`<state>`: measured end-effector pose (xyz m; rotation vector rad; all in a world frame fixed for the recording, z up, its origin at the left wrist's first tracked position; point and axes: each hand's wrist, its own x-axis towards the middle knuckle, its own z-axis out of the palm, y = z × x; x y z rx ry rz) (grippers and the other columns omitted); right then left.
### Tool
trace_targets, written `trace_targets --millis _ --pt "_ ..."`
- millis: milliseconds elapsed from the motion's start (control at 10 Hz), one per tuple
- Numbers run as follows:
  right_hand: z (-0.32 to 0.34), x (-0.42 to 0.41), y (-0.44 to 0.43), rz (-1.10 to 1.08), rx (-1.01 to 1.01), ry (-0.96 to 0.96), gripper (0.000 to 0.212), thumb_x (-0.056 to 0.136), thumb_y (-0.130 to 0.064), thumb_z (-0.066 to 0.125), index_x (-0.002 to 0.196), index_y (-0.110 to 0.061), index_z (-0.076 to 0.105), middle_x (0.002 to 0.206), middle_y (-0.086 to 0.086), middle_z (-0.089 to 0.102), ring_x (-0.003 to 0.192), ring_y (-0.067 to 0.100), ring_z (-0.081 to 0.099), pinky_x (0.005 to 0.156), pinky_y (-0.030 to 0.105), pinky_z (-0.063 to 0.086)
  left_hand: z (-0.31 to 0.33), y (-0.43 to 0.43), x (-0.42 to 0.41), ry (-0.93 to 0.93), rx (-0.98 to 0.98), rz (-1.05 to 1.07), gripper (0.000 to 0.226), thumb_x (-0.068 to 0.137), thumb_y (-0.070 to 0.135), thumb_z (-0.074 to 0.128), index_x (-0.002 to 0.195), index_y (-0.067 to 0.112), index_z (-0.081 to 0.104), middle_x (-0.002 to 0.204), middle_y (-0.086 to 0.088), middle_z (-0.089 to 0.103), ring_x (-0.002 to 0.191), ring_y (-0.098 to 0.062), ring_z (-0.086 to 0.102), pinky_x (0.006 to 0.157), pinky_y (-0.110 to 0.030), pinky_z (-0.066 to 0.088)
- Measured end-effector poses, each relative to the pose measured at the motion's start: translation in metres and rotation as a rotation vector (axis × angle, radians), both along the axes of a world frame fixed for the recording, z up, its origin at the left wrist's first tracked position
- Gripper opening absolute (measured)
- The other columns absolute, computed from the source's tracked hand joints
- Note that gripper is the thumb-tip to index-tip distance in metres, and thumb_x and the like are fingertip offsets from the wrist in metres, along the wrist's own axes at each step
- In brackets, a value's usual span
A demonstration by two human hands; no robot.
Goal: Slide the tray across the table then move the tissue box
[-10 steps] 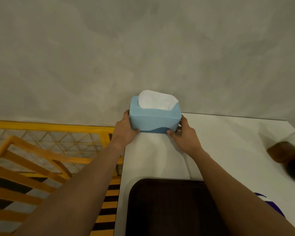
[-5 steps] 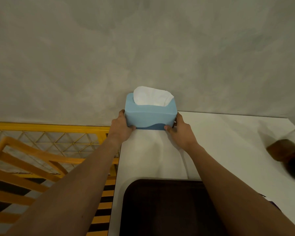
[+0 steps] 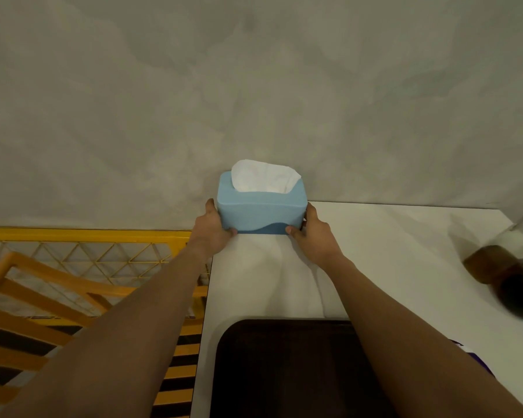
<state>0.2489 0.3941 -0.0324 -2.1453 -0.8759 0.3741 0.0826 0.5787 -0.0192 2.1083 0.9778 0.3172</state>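
Note:
The light blue tissue box (image 3: 260,211), with white tissue showing at its top, stands at the far left corner of the white table (image 3: 390,251), close to the grey wall. My left hand (image 3: 210,229) grips its left end and my right hand (image 3: 314,236) grips its right end. The dark tray (image 3: 284,369) lies on the table near me, between my forearms, partly covered by my right arm.
A yellow metal rack (image 3: 73,267) with mesh and bars stands left of the table. A blurred brown and glass object (image 3: 501,260) lies at the table's right edge. A purple item (image 3: 471,357) peeks out beside my right arm.
Both hands have carried the tissue box a little further away from me, toward the wall and the table's far left corner. The tray has not moved.

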Motion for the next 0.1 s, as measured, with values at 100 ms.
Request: trace_targets --millis 100 --pt "0.015 0.0001 -0.0035 0.022 -0.035 0.035 0.089 0.087 -0.039 0.076 0.155 -0.021 0.022 0.139 0.006 0.057 0.124 0.033 0.056 0.086 0.031 0.042 0.0202 0.0051 -0.0028 0.054 -0.047 -0.03 0.119 0.078 0.025 0.084 0.157 0.006 -0.002 0.149 -0.018 0.044 0.135 -0.038 0.044 0.102 -0.043 0.042"
